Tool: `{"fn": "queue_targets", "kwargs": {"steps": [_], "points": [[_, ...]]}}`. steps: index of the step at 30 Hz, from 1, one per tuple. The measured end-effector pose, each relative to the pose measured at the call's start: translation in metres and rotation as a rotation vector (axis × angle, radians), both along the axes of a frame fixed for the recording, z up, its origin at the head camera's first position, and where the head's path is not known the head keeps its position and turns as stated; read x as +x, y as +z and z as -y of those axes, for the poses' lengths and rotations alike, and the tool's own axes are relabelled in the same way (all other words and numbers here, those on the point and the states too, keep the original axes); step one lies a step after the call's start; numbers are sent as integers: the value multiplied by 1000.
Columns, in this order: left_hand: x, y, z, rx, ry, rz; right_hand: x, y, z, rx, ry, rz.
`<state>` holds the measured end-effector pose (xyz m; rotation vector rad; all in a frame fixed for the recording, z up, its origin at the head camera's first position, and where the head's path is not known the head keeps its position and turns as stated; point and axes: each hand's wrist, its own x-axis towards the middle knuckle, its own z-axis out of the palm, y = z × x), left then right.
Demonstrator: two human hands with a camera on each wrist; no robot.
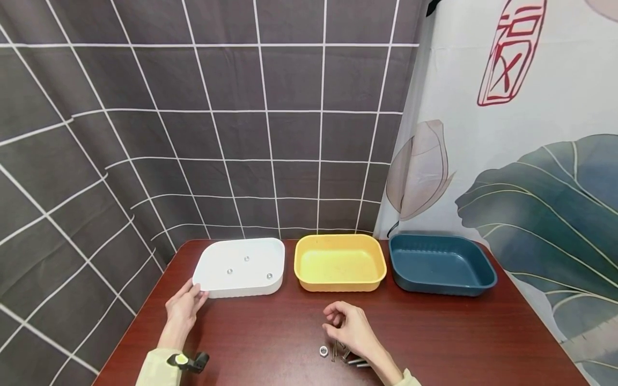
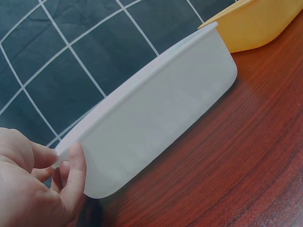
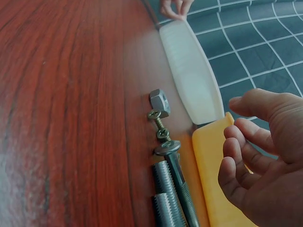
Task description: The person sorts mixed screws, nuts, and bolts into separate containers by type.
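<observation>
My left hand (image 1: 181, 310) pinches the near left corner of a white tray (image 2: 151, 113), thumb at the rim and fingers against the outer wall. Three small metal nuts (image 1: 269, 276) lie spread over the tray's floor. Bent and relaxed, the fingers of my right hand (image 1: 353, 328) hold nothing, with a gap between thumb and fingertips in the right wrist view. Near that hand, on the table, are a loose hex nut (image 3: 160, 102), small brass-coloured screws (image 3: 158, 124), a long round-headed bolt (image 3: 176, 175) and threaded rods (image 3: 165, 189), partly hidden by the hand in the head view.
A yellow tray (image 1: 340, 287) stands right of the white one, and a blue tray (image 1: 444, 287) stands farther right. All three line the back of the red-brown table (image 1: 260, 343). Behind them hang a grey gridded cloth (image 1: 294, 134) and a printed white curtain (image 1: 449, 80).
</observation>
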<state>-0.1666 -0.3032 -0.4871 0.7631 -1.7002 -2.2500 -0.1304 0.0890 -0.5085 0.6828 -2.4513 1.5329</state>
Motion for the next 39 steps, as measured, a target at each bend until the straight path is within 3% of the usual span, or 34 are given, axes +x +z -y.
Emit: {"fn": "queue_targets", "kwargs": {"steps": [23, 32, 39], "points": [[-3, 0, 0, 2, 9, -5, 12, -14, -4, 7, 88, 46], [-2, -1, 1, -3, 12, 10, 16, -21, -4, 60, 117, -70], [-1, -2, 1, -1, 14, 8, 15, -23, -4, 102, 146, -111]]}}
